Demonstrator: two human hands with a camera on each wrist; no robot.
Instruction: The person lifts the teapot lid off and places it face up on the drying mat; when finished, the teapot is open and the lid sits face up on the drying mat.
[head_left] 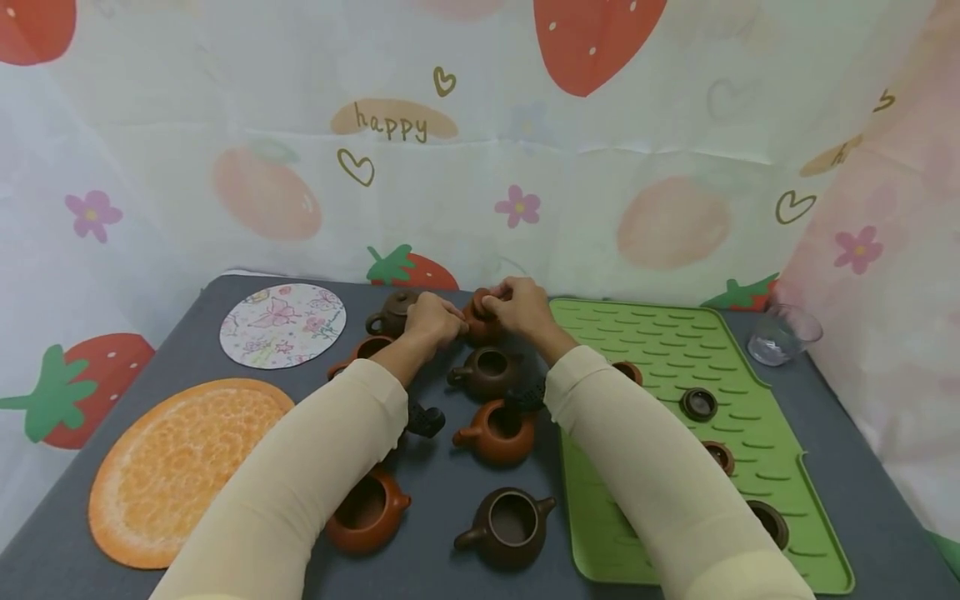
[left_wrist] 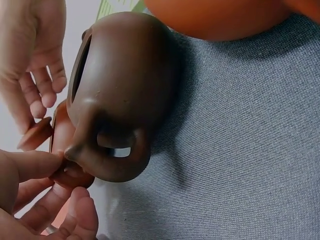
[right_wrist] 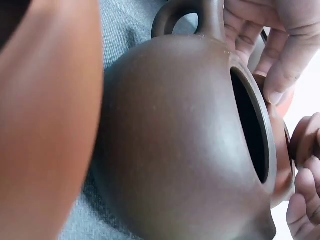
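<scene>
At the back of the table, my left hand [head_left: 435,322] pinches the left side of a small reddish-brown teapot [head_left: 480,327]. My right hand [head_left: 522,308] holds a matching round lid [head_left: 482,302] between thumb and fingers, just over that pot's opening. In the left wrist view the lid [left_wrist: 37,134] is tilted by the mouth of the pot; whether they touch I cannot tell. A dark brown teapot without a lid [head_left: 491,372] stands in front and partly hides the held pot in both wrist views.
Lidless teapots stand nearer, including an orange one [head_left: 501,433] and a dark one [head_left: 512,529]. A dark lidded teapot [head_left: 392,315] is beside my left hand. Right lies a green mat [head_left: 622,558] bearing several lids, with a glass cup [head_left: 783,335] beyond. Two round mats [head_left: 187,467] lie left.
</scene>
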